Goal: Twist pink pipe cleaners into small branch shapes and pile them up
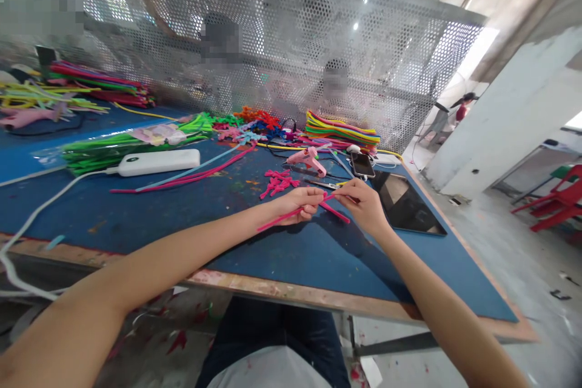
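Observation:
Both my hands meet above the blue table (191, 218), each pinching pink pipe cleaners (282, 218). My left hand (300, 202) is closed on a long pink stem that slants down to the left. My right hand (364, 203) grips a second pink stem (336, 212) that points down to the right, its fingers curled. The two stems cross between my fingertips. A small heap of bent pink pieces (277, 183) lies just beyond my hands.
A pink glue gun (309, 160), a phone (362, 165) and a dark tablet (407, 203) lie at the right. A white power bank (159, 162), green stem bundles (113, 148) and coloured stacks (341, 128) sit further back before a perforated metal screen (291, 54). People sit behind it.

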Motion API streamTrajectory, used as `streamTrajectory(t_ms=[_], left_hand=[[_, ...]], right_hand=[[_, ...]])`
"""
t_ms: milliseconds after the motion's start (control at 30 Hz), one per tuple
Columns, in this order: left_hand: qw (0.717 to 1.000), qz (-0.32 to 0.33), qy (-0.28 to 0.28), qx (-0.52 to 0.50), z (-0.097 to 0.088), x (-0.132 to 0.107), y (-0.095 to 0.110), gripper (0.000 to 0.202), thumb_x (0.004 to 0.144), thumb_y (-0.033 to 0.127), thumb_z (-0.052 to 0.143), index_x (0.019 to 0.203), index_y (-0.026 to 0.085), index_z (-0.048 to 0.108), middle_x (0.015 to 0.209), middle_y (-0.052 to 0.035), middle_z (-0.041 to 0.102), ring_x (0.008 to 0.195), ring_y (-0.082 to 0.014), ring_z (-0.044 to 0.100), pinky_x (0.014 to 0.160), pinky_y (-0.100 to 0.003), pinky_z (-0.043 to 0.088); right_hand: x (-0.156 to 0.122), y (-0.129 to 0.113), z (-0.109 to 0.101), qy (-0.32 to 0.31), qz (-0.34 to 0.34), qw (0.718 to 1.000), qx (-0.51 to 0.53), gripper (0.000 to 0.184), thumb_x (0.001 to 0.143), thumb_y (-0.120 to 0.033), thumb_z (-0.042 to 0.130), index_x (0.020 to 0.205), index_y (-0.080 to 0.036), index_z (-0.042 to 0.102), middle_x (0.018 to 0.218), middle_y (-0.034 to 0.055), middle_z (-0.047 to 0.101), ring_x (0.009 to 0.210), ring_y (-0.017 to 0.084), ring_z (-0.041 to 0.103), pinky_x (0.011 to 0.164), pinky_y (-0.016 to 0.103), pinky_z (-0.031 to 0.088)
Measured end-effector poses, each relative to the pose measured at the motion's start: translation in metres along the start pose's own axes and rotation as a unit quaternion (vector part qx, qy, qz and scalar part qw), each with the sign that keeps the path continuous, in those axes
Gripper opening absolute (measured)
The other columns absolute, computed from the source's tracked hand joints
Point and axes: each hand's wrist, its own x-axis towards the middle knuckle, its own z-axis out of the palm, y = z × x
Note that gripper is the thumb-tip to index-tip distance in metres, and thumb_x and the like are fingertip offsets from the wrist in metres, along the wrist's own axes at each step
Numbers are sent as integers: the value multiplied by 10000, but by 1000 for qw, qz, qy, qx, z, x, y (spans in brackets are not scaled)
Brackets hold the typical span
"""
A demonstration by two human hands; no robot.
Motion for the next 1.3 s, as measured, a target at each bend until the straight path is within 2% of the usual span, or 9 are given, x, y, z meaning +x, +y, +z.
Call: streamTrajectory(t_ms=[167,333,467,667,800,867,1000,1133,1300], left_hand=[[992,-80,-28,94,-3,-2,2,208,651,187,745,784,116,602,511,64,406,383,-13,394,372,-112,281],[981,7,12,195,-1,-3,-1,239,645,295,746,706,116,599,590,-11,577,492,-80,535,472,-185,380],[984,94,81,126,6,-1,-6,248,634,312,754,747,124,636,676,-14,614,576,-81,556,560,-200,417],[986,136,87,46,15,-2,-7,287,585,288,786,774,128,642,630,21,578,567,-62,532,524,-169,373],[982,131,92,99,12,-2,-7,241,656,321,737,728,120,624,671,11,596,609,-66,543,602,-189,405],[980,123,96,121,8,-1,-7,249,666,340,726,724,124,616,676,9,605,614,-68,552,616,-195,406],[986,84,71,127,5,0,-7,282,633,345,750,694,118,594,652,-1,609,583,-81,566,623,-222,422],[986,54,26,156,7,-1,-8,295,621,342,759,677,104,594,649,-17,613,579,-95,575,635,-244,440],[966,29,-24,256,8,-4,-7,295,626,355,748,645,96,606,644,-28,622,577,-98,573,628,-247,439]], right_hand=[[-3,-4,2,-8,-58,997,-46,165,857,-283,530,887,-247,687,834,42,577,780,161,565,712,298,466],[-8,-7,2,44,-81,989,-116,153,856,-284,531,917,-269,670,895,53,587,844,191,553,778,354,438],[-15,-11,1,152,-111,967,-173,196,825,-259,575,1010,-291,631,926,68,577,888,221,519,822,389,385],[-17,-18,17,-103,-290,906,-289,295,878,-170,487,1130,-302,562,901,23,640,821,160,521,744,319,375],[-17,-20,20,-87,-341,899,-259,189,861,-144,517,997,-223,622,861,29,663,798,152,537,724,319,394],[-16,-21,17,-36,-301,934,-190,174,846,-147,543,968,-224,641,870,30,669,804,156,549,734,325,415],[-9,-17,8,96,-76,992,-27,102,805,-222,607,865,-239,688,811,32,673,798,178,586,735,337,462],[-3,-7,6,119,108,983,95,90,714,-296,689,717,-207,698,764,35,682,737,190,620,688,325,489],[-3,-5,12,72,131,982,117,142,680,-328,708,691,-187,693,727,34,670,698,181,611,663,306,485]])
